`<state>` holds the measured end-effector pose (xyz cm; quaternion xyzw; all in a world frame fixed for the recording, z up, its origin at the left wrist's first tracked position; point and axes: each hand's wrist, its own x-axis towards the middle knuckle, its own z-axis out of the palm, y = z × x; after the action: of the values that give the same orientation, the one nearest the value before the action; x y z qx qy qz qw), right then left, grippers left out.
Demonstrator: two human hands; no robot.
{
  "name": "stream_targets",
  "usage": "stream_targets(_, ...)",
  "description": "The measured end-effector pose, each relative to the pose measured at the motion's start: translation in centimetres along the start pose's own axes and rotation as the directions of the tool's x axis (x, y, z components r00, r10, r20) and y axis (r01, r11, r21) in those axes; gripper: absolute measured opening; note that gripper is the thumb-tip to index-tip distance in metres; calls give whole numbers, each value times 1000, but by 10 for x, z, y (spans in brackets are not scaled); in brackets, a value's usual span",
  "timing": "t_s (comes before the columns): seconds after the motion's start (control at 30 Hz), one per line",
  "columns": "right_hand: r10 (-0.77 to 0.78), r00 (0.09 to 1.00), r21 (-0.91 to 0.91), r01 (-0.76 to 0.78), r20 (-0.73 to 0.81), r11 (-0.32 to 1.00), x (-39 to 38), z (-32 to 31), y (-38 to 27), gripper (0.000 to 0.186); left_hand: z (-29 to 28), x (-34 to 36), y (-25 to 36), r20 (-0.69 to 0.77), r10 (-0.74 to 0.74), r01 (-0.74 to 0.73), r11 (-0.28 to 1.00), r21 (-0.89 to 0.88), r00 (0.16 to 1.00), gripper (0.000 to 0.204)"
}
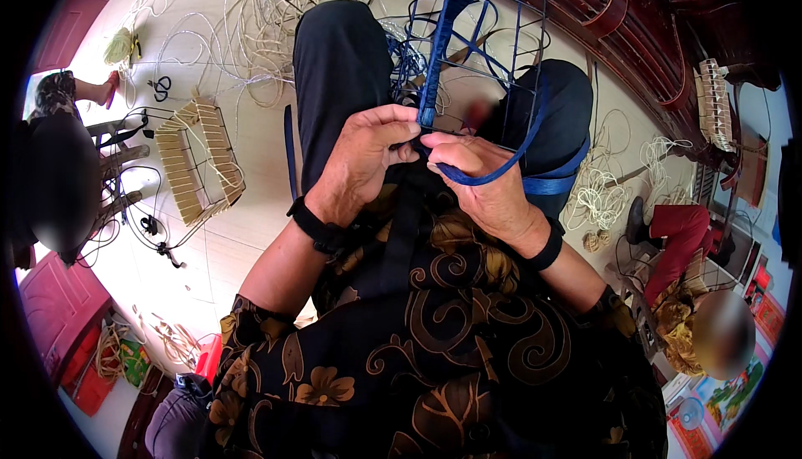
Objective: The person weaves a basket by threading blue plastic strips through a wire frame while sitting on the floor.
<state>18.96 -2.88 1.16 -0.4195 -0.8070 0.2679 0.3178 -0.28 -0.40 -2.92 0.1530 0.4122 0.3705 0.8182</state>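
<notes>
Between my knees stands a wire basket frame [545, 10], partly wound with flat blue strap. One wrapped blue edge [430, 90] runs down to my fingertips. My left hand [355, 158] is closed, its thumb and fingers pinching the lower end of that edge. Close beside it my right hand [493, 192] is also closed, with the blue strap [478, 182] between its fingers. From there the strap loops out to the right and up past the frame. The exact spot where the fingertips meet is partly hidden.
Tangled pale cord [251, 29] lies on the floor ahead. At left stands a wire basket frame wound with tan strip [180, 158], near a seated person. More cord coils [601, 196] lie at right, by another person's red-trousered leg [672, 242]. Dark wooden furniture [610, 8] borders the far right.
</notes>
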Motion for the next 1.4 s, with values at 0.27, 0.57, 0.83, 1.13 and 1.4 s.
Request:
stream_targets(0.27,-20,1000,-15,20,17,1000,-3,1,1,30,1,-2,0,-6,12,-12,1000,-1,1000,17)
stream_targets(0.57,43,999,53,-44,33,998,4,-4,-2,24,2,-2,-2,-25,34,-33,998,54,999,16)
stream_targets(0.83,293,956,254,-283,0,925,45,-17,7,5,18,-5,2,-90,47,-42,997,64,995,11)
stream_targets(1.13,498,867,295,-477,7,828,56,-10,19,18,21,-4,4,-79,45,-32,988,152,996,12)
stream_targets(1.4,614,745,268,-666,260,696,52,-19,25,25,19,-2,0,-60,71,-62,989,132,996,10)
